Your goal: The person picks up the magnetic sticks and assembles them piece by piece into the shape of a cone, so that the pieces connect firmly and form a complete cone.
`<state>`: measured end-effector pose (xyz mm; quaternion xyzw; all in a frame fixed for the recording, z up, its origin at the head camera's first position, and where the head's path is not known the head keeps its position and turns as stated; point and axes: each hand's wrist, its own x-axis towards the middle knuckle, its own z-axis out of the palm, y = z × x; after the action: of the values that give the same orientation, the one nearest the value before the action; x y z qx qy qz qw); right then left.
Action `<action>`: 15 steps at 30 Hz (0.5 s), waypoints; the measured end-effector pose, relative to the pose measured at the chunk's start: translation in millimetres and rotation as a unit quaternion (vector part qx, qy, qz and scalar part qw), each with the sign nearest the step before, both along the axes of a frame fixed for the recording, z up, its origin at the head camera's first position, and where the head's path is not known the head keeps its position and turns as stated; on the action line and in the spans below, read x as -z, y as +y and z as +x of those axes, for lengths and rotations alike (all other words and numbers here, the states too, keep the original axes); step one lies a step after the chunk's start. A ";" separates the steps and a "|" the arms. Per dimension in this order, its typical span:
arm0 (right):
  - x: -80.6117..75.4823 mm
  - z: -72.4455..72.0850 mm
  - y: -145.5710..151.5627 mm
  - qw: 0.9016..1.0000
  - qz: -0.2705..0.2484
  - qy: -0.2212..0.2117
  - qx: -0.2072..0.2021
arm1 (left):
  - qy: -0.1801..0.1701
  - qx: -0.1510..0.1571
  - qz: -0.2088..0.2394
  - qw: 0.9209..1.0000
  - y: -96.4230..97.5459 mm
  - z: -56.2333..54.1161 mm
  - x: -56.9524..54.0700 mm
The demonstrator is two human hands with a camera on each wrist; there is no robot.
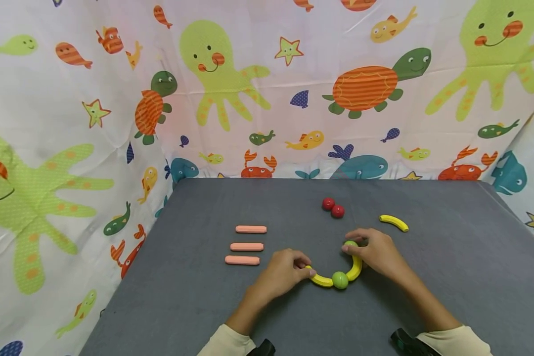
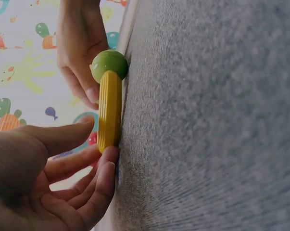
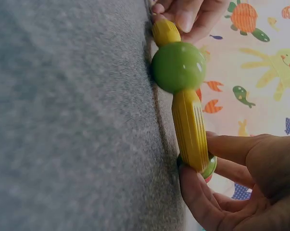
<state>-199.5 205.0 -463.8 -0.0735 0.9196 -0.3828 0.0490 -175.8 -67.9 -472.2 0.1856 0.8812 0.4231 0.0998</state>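
Both hands are down on the grey surface (image 1: 182, 306), working on a curved chain of toy pieces that opens away from the person. The left hand (image 1: 281, 272) has its thumb and fingers around the outer end of the left yellow piece (image 1: 322, 281) — thumb on one side, fingertips on the other. That piece's inner end touches the middle green ball (image 1: 340, 280), which sits at the bottom of the curve. On its other side the right yellow piece (image 1: 355, 268) runs from that ball up to the upper green ball (image 1: 350, 244). The right hand (image 1: 376, 253) is pinching there, thumb and fingers closed around that upper ball right by the yellow end. The right wrist view shows the ball partly tucked behind the yellow piece, so I can't tell exactly how each fingertip sits on it.

Rest of the stuff: a loose yellow piece (image 1: 393, 222) lies beyond the right hand, apart from the chain, and two red balls (image 1: 333, 207) sit together farther back. Off to the left there are three pink sticks (image 1: 246, 246) lying in a rough stack of rows — apart, roughly parallel. Behind it all hangs a white sea-creature curtain (image 1: 249, 143).
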 end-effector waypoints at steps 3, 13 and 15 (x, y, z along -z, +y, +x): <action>-1.8 5.3 2.5 0.999 -0.032 -0.028 -0.005 | -0.003 -0.021 0.004 1.000 0.5 -1.4 0.3; -4.6 20.5 13.8 0.995 -0.068 -0.074 -0.027 | -0.008 -0.051 0.024 0.998 -0.3 -15.4 -2.7; -5.2 22.7 15.7 0.993 -0.080 -0.085 -0.033 | -0.001 -0.054 0.026 0.998 -1.0 -18.9 -3.5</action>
<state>-176.7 220.7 -458.6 -0.0751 0.8754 -0.4585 0.1337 -194.6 -68.9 -468.7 0.1396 0.8787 0.4508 0.0726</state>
